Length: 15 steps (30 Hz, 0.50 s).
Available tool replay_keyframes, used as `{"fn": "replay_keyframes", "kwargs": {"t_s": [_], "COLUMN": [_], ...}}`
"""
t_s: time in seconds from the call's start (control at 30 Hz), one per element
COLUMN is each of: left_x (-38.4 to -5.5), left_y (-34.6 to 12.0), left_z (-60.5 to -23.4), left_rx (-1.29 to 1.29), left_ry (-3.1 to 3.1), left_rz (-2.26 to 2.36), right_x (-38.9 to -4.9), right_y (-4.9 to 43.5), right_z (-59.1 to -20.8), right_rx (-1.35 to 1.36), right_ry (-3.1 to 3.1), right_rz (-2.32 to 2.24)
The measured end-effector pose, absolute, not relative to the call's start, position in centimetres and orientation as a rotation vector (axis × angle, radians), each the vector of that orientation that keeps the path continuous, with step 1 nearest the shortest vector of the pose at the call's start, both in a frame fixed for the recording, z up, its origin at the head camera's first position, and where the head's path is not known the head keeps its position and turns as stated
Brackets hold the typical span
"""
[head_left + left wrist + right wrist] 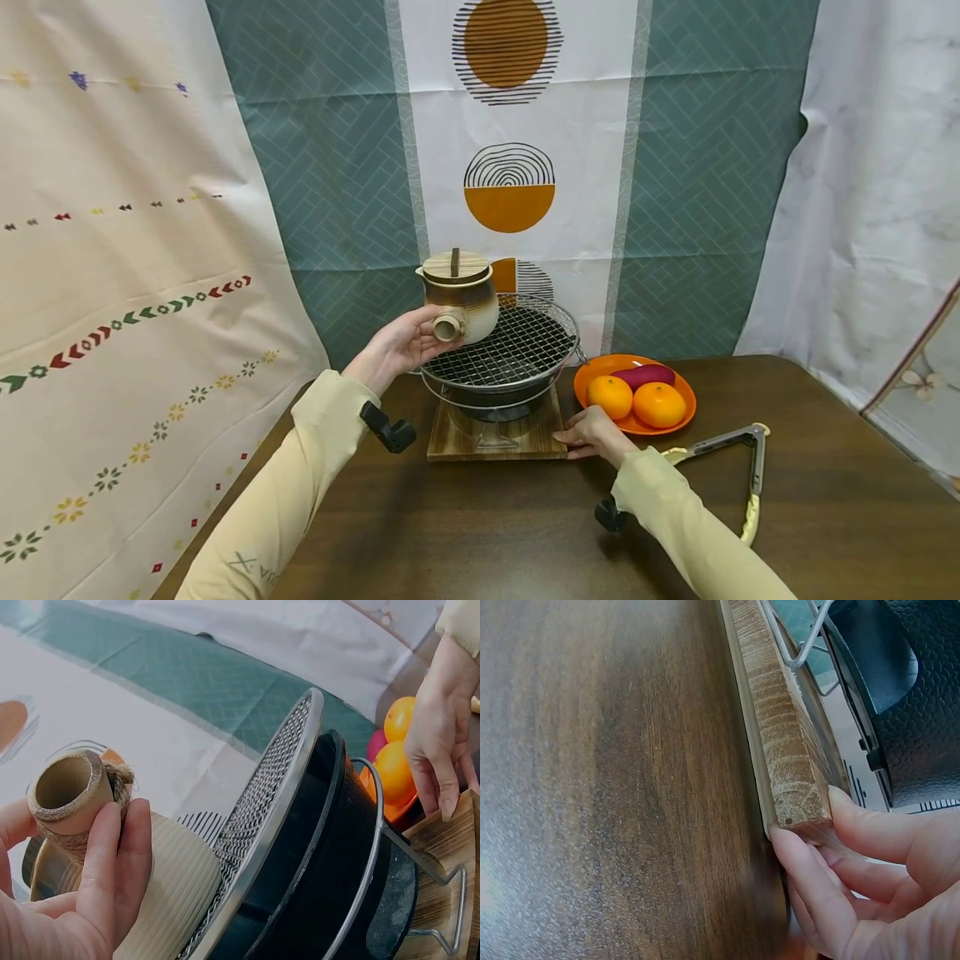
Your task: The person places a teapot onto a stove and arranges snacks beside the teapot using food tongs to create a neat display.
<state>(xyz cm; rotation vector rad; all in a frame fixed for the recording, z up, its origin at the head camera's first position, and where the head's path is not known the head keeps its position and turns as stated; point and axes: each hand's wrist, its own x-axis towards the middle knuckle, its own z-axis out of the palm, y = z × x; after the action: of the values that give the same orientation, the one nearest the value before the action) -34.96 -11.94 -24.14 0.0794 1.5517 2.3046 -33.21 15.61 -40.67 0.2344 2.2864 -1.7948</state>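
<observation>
Near: bare brown tabletop (465,525); your pale-yellow sleeves reach in over it. To your right, silver tongs with cream ends (757,467) lie splayed, partly behind your right sleeve.

Your right hand (596,433) pinches the near right corner of a square wooden board (453,435), thumb above, fingers at the edge and below. The board's grain is striped, its cut end rough and pale.

Your left hand (405,342) holds the side-handled ceramic pot (480,315) by its stub handle (84,808), fingers curled round it. Pot's place: upright or nearly so, above the near left part of the grill mesh (528,342); you cannot tell from here whether its base touches. Look of it: dark brown glaze under the rim, fading through tan to cream; ribbed lower wall; small spout to the left; hollow handle end facing you, twine (118,784) wound about it. Pale wooden lid (474,265) on, dark bar across.

The round black grill (502,398) stands on the board.

Right of it, an orange plate (637,430) bears two oranges (660,406) and a purple sweet potato (648,375).

Far: a green-and-white hanging (517,183) with ochre discs.
</observation>
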Motion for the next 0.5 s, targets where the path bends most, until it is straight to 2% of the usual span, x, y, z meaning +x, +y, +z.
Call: {"fn": "replay_keyframes", "kwargs": {"t_s": [0.5], "left_x": [-34.97], "left_y": [-12.06], "left_z": [-24.27], "left_rx": [0.101], "left_ry": [1.526], "left_rz": [2.303], "right_x": [-33.18], "right_y": [15.53], "right_z": [-40.63], "right_rx": [0.229], "right_ry": [2.291], "right_rz": [-1.787]}}
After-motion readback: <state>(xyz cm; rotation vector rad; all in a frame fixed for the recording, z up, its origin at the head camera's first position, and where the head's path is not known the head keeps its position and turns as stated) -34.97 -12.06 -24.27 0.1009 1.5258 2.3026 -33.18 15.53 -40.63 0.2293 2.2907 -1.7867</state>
